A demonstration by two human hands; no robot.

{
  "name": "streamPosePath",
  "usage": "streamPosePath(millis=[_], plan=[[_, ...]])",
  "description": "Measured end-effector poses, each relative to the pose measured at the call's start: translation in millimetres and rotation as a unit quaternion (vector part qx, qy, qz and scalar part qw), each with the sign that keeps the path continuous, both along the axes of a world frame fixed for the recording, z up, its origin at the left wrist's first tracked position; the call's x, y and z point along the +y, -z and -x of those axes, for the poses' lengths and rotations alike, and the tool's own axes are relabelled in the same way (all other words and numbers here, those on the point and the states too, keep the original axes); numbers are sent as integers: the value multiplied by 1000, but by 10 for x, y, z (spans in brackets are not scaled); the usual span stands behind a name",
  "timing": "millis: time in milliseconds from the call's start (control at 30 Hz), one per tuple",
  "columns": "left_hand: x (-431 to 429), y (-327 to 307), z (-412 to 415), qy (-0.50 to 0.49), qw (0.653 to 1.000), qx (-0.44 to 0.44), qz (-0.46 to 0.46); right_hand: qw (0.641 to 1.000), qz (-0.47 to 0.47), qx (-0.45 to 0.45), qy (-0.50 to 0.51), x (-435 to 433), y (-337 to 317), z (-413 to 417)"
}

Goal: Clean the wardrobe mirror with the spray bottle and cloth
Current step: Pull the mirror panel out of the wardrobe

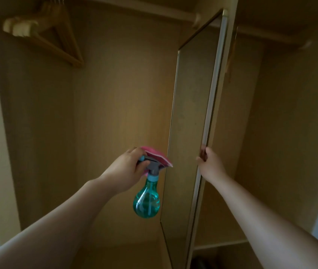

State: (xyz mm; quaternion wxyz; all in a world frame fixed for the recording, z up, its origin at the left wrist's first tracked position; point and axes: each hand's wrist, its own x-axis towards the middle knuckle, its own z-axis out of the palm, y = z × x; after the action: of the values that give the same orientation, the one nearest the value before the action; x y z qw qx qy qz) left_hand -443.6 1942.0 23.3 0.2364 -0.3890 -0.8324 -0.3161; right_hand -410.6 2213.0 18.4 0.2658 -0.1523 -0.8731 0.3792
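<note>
Mirror [191, 121] and sprayer at the moment before wetting. We see the wardrobe mirror as a tall, narrow panel, its long axis running up and down, swung out on edge so that its glass faces our left and only a slanted strip of it shows. Our right hand [208, 162] has its fingers [202, 152] wrapped round the panel's near edge, low on its height. Our left hand [129, 166] is closed on the head of the teal spray bottle [147, 200], with the pink cloth [154, 155] tucked under the same fingers above the sprayer; the bottle hangs below the hand, and its nozzle points right, toward the glass and just beside it. The left hand is thus the one on the glass side, and we judge that the spray must travel rightward onto the face. Wooden hangers [43, 33] hang from the rail at upper left, well apart from both hands.
</note>
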Motion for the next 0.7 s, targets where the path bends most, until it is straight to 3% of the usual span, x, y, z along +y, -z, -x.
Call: streamPosePath(millis=[700], plan=[[-194, 52, -506, 53, 998, -14, -5, 996, -27, 24, 85, -243, 64, -1481]])
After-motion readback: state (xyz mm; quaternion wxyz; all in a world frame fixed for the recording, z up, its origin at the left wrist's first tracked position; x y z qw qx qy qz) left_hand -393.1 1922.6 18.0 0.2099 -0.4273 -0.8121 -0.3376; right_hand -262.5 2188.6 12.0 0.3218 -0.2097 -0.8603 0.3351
